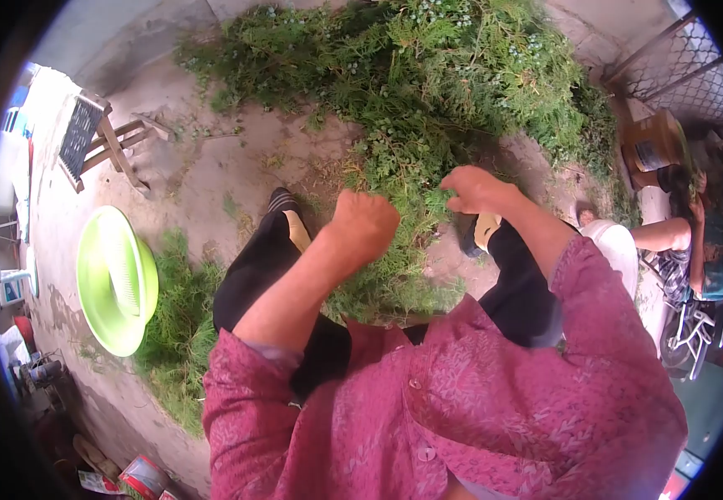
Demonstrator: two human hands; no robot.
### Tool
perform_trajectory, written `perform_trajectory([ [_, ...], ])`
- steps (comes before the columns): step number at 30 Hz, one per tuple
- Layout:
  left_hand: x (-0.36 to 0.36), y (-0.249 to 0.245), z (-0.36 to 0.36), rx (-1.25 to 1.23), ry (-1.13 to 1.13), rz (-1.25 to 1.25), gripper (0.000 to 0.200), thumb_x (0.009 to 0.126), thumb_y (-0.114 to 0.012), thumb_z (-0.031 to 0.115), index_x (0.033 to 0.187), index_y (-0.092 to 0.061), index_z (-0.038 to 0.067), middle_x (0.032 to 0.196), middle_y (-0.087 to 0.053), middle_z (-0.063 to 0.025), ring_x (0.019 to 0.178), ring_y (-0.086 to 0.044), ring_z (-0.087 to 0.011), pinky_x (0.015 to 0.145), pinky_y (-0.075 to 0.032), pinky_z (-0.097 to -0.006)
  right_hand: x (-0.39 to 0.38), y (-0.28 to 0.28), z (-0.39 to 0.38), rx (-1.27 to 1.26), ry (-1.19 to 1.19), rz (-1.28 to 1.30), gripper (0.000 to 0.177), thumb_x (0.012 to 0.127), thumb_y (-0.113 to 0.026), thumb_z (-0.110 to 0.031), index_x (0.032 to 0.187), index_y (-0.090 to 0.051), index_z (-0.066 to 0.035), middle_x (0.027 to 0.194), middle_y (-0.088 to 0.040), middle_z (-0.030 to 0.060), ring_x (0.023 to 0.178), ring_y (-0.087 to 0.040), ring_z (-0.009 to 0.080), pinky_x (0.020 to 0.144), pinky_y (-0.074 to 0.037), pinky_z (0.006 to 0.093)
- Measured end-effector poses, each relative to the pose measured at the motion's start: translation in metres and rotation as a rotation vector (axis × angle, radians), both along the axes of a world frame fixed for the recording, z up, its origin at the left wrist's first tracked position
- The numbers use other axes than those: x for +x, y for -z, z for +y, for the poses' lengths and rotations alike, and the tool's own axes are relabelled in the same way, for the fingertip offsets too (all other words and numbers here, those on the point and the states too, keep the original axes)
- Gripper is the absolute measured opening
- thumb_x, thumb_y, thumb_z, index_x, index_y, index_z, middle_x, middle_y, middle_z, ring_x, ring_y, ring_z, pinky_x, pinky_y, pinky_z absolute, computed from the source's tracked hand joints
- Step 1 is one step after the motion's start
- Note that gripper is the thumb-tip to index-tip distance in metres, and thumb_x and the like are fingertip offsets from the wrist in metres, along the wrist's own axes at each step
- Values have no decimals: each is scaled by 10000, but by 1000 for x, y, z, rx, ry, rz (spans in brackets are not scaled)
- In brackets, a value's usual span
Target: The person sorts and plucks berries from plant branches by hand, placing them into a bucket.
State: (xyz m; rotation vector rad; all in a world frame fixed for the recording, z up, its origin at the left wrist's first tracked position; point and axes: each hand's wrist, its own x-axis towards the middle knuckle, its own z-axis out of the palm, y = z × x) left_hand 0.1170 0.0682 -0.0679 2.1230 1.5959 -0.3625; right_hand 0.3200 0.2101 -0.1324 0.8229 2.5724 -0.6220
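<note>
My left hand (pixel 363 227) is closed in a fist above my left knee, beside the trail of green conifer sprigs between my feet. What it holds, if anything, is hidden by the fingers. Across from it, my right hand (pixel 480 192) has its fingers bent, with thumb and forefinger apart and nothing visible between them. It hovers over the edge of the greenery. A large heap of leafy conifer branches (pixel 411 67), dotted with small pale cones, spreads in front of me and narrows toward my feet.
A lime-green plastic basin (pixel 147 275) leans at the left beside more loose sprigs (pixel 180 325). Behind it stands a small wooden folding stool (pixel 110 150). At the right are a brown bucket (pixel 655 143), another seated person (pixel 711 242), and a bicycle (pixel 693 333).
</note>
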Motion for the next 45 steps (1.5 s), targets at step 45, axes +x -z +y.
perform_trajectory([
  [45,6,-53,64,562,-770,-740,359,736,-653,321,859,-600,-13,766,-622,-197,719,-614,-311,638,-478,-378,-30,-115,-42,332,6,613,182,758,-548,-144,908,-625,-76,844,-569,98,746,-583,291,651,-481,390],
])
